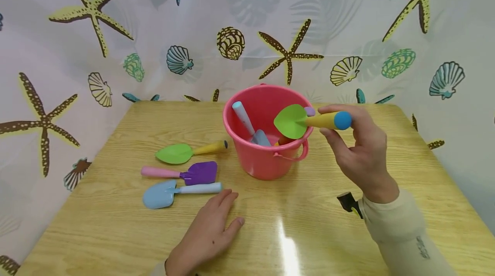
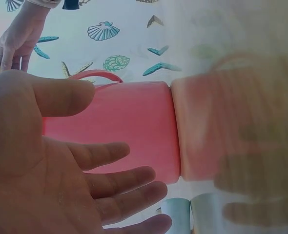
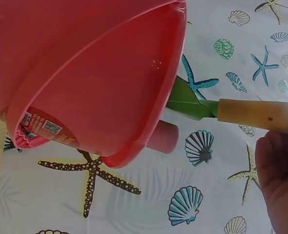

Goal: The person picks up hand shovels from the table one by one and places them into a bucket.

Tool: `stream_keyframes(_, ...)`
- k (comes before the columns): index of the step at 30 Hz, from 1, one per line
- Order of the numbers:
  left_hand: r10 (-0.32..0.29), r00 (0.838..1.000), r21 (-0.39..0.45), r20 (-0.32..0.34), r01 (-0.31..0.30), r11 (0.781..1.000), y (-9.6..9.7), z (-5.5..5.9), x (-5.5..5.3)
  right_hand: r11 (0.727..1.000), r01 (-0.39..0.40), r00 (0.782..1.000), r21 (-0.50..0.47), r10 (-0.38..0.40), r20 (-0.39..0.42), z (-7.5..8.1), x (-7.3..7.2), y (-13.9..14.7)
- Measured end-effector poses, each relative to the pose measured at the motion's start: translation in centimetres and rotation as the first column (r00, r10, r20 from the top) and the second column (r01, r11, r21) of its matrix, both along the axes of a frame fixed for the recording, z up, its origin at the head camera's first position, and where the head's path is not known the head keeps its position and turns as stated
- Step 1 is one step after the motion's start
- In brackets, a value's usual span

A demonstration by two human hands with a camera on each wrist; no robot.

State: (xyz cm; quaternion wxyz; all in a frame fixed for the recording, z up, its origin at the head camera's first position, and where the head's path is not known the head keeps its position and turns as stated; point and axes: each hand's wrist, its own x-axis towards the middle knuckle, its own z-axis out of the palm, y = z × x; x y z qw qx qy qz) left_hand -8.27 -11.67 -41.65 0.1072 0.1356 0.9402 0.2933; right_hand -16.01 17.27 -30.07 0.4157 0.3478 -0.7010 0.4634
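My right hand (image 1: 363, 149) pinches the yellow handle of a small green hand trowel (image 1: 291, 123) between thumb and fingers. Its leaf-shaped blade hangs over the bucket's right rim in the head view, and the blue handle end points right. Below it stands the pink bucket (image 1: 264, 165), upright, its handle folded down at the side. My left hand (image 1: 209, 231) lies low over the table with relaxed, spread fingers and holds nothing. Its fingertips are right by the white-blue handle of a light blue trowel (image 1: 158, 195). In the left wrist view the open palm (image 2: 61, 180) faces the bucket.
Inside the bucket are a light blue trowel (image 1: 242, 115), a lilac handle end (image 1: 310, 111) and a brownish piece partly hidden. Left of it on the wooden table (image 1: 328, 241) lie another green trowel (image 1: 175, 154) and a purple trowel (image 1: 200, 173). Patterned cloth surrounds the table.
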Motion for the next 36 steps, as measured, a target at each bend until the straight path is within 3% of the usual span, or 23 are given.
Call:
stream_keyframes(15, -0.001, 1.000, -0.009, -0.016, 0.001, 1.000, -0.2, 0.0, -0.1, 0.990, -0.002, 0.999, 0.142, -0.006, 0.052, -0.9, -0.9, -0.8)
stream_keyframes(22, 0.001, 1.000, -0.007, -0.031, -0.002, 1.000, -0.3, 0.1, 0.2, 0.987, 0.018, 0.992, 0.157, -0.037, 0.118, -1.4, -1.0, -1.2)
stream_keyframes(30, 0.019, 0.999, -0.015, -0.033, -0.019, 1.000, -0.4, 0.2, 0.1, 0.987, 0.011, 0.992, 0.160, -0.031, 0.121, -1.6, -1.2, -1.3)
stream_keyframes(36, 0.031, 0.997, -0.015, -0.073, -0.032, 0.999, -0.5, 0.2, 0.2, 0.978, 0.052, 0.988, 0.204, -0.081, 0.133, -1.6, -1.3, -1.4)
